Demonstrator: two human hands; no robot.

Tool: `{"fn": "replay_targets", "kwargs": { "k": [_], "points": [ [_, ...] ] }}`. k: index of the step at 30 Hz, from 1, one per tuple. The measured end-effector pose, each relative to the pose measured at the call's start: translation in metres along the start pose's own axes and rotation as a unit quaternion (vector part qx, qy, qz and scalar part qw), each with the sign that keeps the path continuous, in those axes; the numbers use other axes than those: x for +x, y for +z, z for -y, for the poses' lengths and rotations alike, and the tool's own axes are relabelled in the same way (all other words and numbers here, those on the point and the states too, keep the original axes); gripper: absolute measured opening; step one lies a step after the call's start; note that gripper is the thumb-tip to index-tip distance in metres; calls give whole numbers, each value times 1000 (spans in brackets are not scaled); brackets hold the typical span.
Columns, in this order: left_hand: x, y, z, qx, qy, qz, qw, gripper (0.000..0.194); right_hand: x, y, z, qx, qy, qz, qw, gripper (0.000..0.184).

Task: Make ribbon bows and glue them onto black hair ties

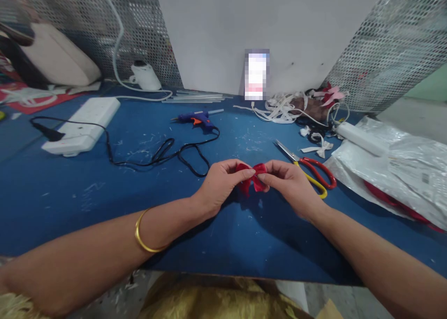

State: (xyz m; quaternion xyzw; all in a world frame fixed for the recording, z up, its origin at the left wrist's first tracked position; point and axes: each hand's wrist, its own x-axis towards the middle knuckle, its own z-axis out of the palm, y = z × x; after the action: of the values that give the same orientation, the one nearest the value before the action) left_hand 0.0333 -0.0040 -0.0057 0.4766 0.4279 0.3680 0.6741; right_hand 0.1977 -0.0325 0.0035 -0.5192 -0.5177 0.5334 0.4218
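Between my two hands, just above the blue table (pixel 115 188), is a small red ribbon bow (pixel 259 185). My left hand (pixel 223 181) pinches the bow from the left, thumb lying across its middle. From the right, my right hand (pixel 288 181) grips it with thumb and fingers, close to the centre knot. Parts of the loops are covered by my fingers. Right beside my right hand lie scissors (pixel 316 173) with one red and one yellow handle, their blades pointing away to the left. A blue glue gun (pixel 197 118) rests on the table beyond my left hand.
A black cord runs from the glue gun to a white power strip (pixel 84 123). Glue sticks (pixel 195 97) lie at the back, near a lit phone (pixel 256 74) leaning on the white board. White ribbon (pixel 284 107) and plastic bags (pixel 401 165) lie at the right.
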Motion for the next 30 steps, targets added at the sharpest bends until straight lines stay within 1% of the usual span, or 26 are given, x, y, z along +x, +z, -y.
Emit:
{"fn": "replay_targets", "kwargs": {
  "k": [3, 7, 12, 16, 19, 23, 25, 30],
  "points": [
    [1, -1, 0, -32, -19, 14, 999, 19, 0, -1, -1, -9, -6, -20, 1000, 14],
    [0, 0, -2, -16, 1, 35, 999, 22, 0, 1, 0, -39, -14, -9, 999, 12],
    [0, 1, 1, -12, 22, 15, 1000, 17, -1, 3, -1, -67, -19, 18, 997, 12],
    [3, -1, 3, -37, 3, -3, 999, 15, -2, 3, -3, -89, -49, 18, 995, 13],
    [5, -1, 3, -55, -15, 2, 998, 15, -1, 2, -3, -110, -64, 19, 992, 12],
    [5, -1, 3, -68, -14, -7, 998, 15, 0, 0, -4, -99, -53, 25, 993, 14],
    [5, -1, 3, -63, -11, -11, 998, 17, 0, 0, -4, -94, -51, 26, 994, 16],
    [4, -1, 5, -40, -2, 7, 999, 20, 0, 0, -4, -97, -54, 33, 993, 19]
  ]
}}
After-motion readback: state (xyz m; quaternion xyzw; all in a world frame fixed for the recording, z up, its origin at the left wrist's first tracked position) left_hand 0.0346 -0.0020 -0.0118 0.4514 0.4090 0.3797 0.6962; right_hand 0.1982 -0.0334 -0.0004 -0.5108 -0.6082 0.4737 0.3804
